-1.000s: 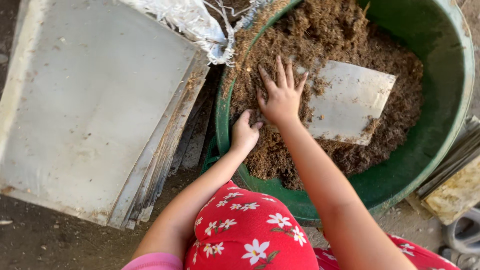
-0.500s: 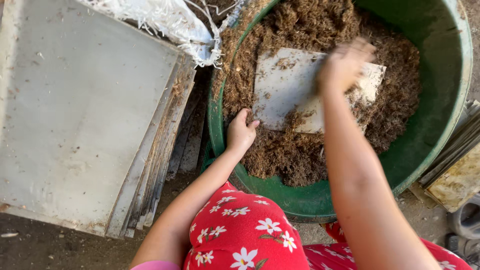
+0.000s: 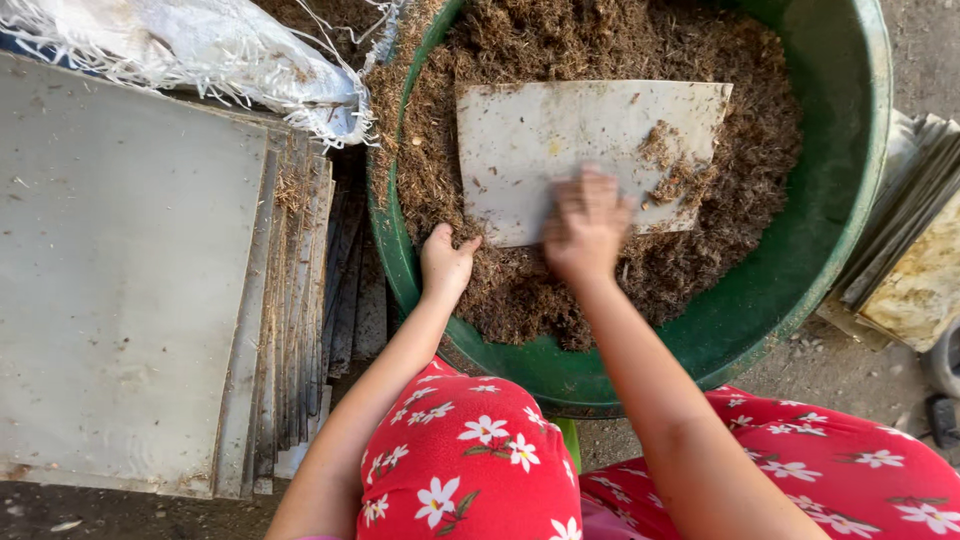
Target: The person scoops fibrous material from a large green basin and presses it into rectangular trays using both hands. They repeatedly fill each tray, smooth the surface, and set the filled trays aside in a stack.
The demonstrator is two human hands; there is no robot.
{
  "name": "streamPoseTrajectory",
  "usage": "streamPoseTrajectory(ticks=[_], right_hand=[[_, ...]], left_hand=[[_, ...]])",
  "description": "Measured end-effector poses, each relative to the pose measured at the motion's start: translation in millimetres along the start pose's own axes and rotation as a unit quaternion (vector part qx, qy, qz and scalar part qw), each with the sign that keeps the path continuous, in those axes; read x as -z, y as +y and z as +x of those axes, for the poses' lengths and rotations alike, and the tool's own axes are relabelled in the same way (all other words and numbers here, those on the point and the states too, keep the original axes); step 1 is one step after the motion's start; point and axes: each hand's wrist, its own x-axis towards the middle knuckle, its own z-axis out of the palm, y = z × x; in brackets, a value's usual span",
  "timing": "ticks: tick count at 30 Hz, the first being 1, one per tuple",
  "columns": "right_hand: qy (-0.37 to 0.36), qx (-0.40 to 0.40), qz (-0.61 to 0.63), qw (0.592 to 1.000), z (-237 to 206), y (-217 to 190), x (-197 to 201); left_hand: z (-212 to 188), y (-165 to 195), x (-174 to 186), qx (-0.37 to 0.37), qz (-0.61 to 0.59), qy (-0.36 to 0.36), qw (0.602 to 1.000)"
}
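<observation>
Clearly the green tub [image 3: 830, 250] at upper right is filled nearly to its rim with brown fibrous mulch [image 3: 560, 300], so some could spill over the near edge if pushed. A grey sheet [image 3: 570, 150] lies on the mulch; the right hand [image 3: 585, 230], blurred, fingers spread, presses its lower edge. The left hand [image 3: 445, 265], closed loosely, rests in mulch at the rim.

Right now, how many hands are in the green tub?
2. The left hand rests in the brown mix near the tub's left rim; the right hand lies on the lower edge of the flat sheet, blurred.
</observation>
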Motion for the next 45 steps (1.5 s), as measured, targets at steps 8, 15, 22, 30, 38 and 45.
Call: streamPoseTrajectory(ticks=[8, 15, 22, 30, 38, 45], right_hand=[[0.123, -0.526, 0.289, 0.790, 92.7, 72.3, 32.6], [0.114, 0.159, 0.192, 0.962, 66.5, -97.8, 42.8], [0.112, -0.097, 0.212, 0.966, 134.6, -3.8, 58.8], [0.133, -0.370, 0.238, 0.888, 100.9, 117.9, 5.3], [0.149, -0.071, 0.162, 0.973, 3.7, -20.6, -23.0], [0.004, -0.124, 0.177, 0.976, 129.1, -88.2, 71.3]], left_hand=[[-1.0, 12.4, 7.1, -0.024, 0.043, -0.003, 0.999], [-0.9, 11.3, 7.5, 0.092, 0.018, -0.063, 0.994], [-3.1, 13.6, 17.1, 0.092, 0.049, -0.054, 0.993], [3.3, -0.4, 8.1, 0.084, -0.054, -0.023, 0.995], [3.6, 10.0, 11.0, 0.001, 0.096, -0.015, 0.995], [-7.2, 2.1, 8.4, 0.074, -0.196, -0.052, 0.976]])
